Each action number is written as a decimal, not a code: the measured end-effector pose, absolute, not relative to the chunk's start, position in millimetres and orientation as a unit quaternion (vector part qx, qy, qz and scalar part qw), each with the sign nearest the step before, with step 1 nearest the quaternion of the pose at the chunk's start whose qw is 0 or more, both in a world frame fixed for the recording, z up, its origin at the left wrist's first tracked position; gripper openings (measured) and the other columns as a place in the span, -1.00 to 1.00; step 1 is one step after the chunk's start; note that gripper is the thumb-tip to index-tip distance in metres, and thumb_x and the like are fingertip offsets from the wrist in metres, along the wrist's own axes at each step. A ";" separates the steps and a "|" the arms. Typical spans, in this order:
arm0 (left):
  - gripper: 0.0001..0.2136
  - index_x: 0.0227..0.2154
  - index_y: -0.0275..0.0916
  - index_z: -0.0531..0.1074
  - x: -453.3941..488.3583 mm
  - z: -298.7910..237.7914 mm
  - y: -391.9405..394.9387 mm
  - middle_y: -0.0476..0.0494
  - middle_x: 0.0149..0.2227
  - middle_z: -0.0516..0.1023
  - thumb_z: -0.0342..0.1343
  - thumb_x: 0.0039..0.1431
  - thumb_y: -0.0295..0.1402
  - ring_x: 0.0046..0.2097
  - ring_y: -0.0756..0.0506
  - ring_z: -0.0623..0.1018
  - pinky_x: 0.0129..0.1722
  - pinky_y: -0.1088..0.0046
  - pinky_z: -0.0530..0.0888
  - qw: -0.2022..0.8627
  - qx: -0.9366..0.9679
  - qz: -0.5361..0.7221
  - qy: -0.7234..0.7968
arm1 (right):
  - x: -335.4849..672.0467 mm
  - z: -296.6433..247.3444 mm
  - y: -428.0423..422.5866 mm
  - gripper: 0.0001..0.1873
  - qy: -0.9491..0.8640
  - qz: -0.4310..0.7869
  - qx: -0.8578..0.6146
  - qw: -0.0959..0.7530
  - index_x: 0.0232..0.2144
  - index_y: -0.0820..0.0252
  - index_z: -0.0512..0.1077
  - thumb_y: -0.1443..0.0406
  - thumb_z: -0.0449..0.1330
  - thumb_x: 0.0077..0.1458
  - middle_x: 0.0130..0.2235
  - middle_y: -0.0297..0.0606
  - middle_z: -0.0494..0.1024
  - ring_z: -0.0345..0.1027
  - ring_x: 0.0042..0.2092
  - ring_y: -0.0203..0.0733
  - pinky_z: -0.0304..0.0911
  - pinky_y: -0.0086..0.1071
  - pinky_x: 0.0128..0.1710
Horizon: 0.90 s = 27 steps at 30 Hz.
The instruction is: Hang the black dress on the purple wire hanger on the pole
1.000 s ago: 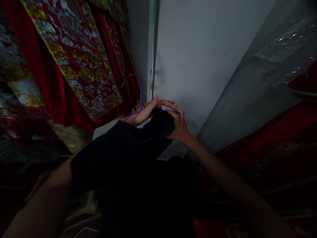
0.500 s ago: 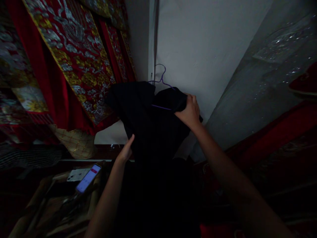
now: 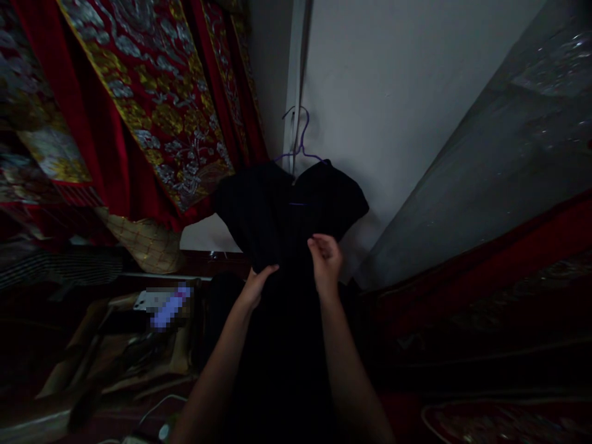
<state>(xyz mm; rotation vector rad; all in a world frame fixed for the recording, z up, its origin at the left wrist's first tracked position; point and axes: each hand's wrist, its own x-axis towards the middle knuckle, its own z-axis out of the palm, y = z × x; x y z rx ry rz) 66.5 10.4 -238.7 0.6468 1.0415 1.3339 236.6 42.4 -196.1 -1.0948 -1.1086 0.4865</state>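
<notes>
A black short-sleeved top (image 3: 289, 222) hangs from a thin purple hanger (image 3: 303, 147) in front of a pale wall. Its lower part merges with the darkness. My left hand (image 3: 256, 287) grips the top's left edge, thumb lying over the front and fingers tucked behind the cloth. In front of the top's right half is my right hand (image 3: 327, 256), its fingers curled in and the thumb close to the index finger. Whether cloth is pinched between them is too dark to tell.
Red robes with gold and silver embroidery (image 3: 161, 117) hang at left. Below, a wooden stool or chair (image 3: 180, 354) bears phones (image 3: 150, 300), one blurred out. Sheer sparkling fabric (image 3: 462, 166) hangs at right above red cloth (image 3: 518, 253).
My right hand has left the top's right shoulder and moved down and left to its front. The shoulder now hangs spread out. My left hand keeps its grip, slightly further right in view.
</notes>
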 end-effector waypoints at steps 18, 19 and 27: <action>-0.59 -0.36 -0.38 0.61 84.2 -232.5 -7.6 -0.23 -0.35 0.67 0.50 -0.28 -0.22 -0.29 -0.16 0.64 -0.10 0.34 0.51 0.725 0.246 0.515 0.385 | 225.8 -232.4 30.3 -0.55 -0.566 0.477 -0.461 0.490 -0.62 0.15 0.36 -0.08 0.17 0.02 -0.65 -0.35 0.37 0.23 -0.59 -0.30 0.12 -0.41 -0.57; -0.60 -0.37 -0.38 0.61 83.2 -232.8 -6.1 -0.25 -0.33 0.67 0.49 -0.26 -0.21 -0.26 -0.17 0.64 -0.09 0.34 0.51 0.728 0.253 0.514 0.377 | 225.1 -234.2 31.6 -0.61 -0.563 0.479 -0.457 0.494 -0.59 0.15 0.37 -0.01 0.18 0.00 -0.64 -0.36 0.38 0.24 -0.59 -0.31 0.12 -0.42 -0.56; -0.50 0.00 -0.28 0.44 64.9 -261.2 15.6 -0.29 0.07 0.52 0.37 -0.05 -0.31 0.14 -0.22 0.50 0.20 0.23 0.36 0.443 0.248 0.669 0.543 | 216.8 -243.6 37.9 -0.69 -0.397 0.539 -0.472 0.574 -0.58 0.17 0.33 0.05 0.21 -0.15 -0.68 -0.46 0.27 0.06 -0.65 -0.41 -0.07 -0.50 -0.65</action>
